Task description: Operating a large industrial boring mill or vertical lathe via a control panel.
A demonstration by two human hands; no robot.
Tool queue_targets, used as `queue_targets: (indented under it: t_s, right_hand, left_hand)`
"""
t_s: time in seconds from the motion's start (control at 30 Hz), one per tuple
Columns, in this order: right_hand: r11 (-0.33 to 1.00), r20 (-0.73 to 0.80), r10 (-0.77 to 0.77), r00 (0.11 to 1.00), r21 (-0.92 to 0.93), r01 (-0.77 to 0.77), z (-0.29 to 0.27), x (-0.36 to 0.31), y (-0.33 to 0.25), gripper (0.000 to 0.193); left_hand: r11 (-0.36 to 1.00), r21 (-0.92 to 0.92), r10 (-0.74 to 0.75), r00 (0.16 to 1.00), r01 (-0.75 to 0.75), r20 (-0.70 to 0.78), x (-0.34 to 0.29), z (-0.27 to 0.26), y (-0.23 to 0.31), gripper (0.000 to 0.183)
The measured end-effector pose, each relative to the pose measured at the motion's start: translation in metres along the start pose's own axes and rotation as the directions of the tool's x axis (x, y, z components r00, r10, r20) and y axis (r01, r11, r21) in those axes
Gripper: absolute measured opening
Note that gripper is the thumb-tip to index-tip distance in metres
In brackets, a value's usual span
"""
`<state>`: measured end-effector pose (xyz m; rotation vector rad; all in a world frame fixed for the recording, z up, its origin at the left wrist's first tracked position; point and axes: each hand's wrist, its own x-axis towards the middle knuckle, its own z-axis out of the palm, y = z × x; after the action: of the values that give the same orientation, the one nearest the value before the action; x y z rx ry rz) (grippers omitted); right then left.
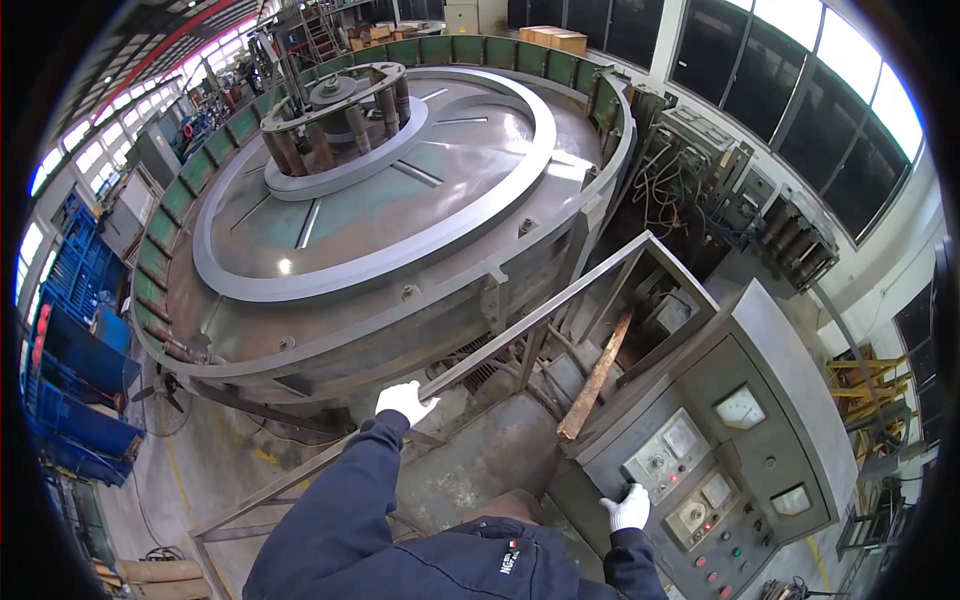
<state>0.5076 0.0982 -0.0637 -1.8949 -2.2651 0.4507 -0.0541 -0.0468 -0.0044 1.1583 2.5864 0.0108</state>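
Observation:
My left hand (405, 402), in a white glove, is closed around the metal guard rail (540, 318) in front of me. My right hand (628, 508), gloved in white too, rests at the left edge of the grey control cabinet (735, 375), its thumb spread from the fingers. It lies beside a small instrument panel (703, 510) with a dial and red lights. Beyond the rail is a big round machine table (370, 235) bearing a large grey metal ring (525, 190). A raised hub on several posts (335, 100) stands within the ring.
A long wooden plank (597, 378) leans inside the railing, left of the cabinet. A green segmented wall (480, 50) rings the far side of the table. Hoses and cables (665, 185) hang at the right. Blue metal racks (75, 370) stand at the left.

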Motion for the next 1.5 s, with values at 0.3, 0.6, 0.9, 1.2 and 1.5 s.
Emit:
queue_targets:
  t_s: [0.3, 0.6, 0.9, 1.2, 1.5]
  right_hand:
    - [1.0, 0.013, 0.009, 1.0, 0.0, -0.009, -0.004, 0.0, -0.003, 0.077]
    - [1.0, -0.006, 0.015, 1.0, -0.011, -0.015, 0.001, 0.001, 0.0, 0.082]
    - [1.0, 0.006, 0.019, 1.0, 0.003, -0.019, 0.002, 0.002, 0.004, 0.082]
    - [1.0, 0.041, 0.011, 0.999, 0.006, -0.011, -0.003, 0.001, 0.001, 0.076]
    - [1.0, 0.027, 0.001, 1.0, -0.001, -0.001, -0.002, 0.001, 0.001, 0.075]
  left_hand:
    - [1.0, 0.009, -0.005, 1.0, 0.005, 0.011, 0.0, 0.0, 0.001, 0.071]
    - [1.0, -0.013, -0.004, 1.0, 0.004, 0.014, 0.0, -0.001, 0.002, 0.071]
    - [1.0, -0.003, 0.006, 1.0, -0.006, 0.02, 0.0, -0.005, 0.004, 0.071]
    - [1.0, -0.007, -0.008, 0.999, 0.009, 0.043, -0.001, -0.009, 0.005, 0.072]
    - [1.0, -0.012, -0.005, 0.999, 0.006, 0.038, -0.001, -0.01, 0.004, 0.07]
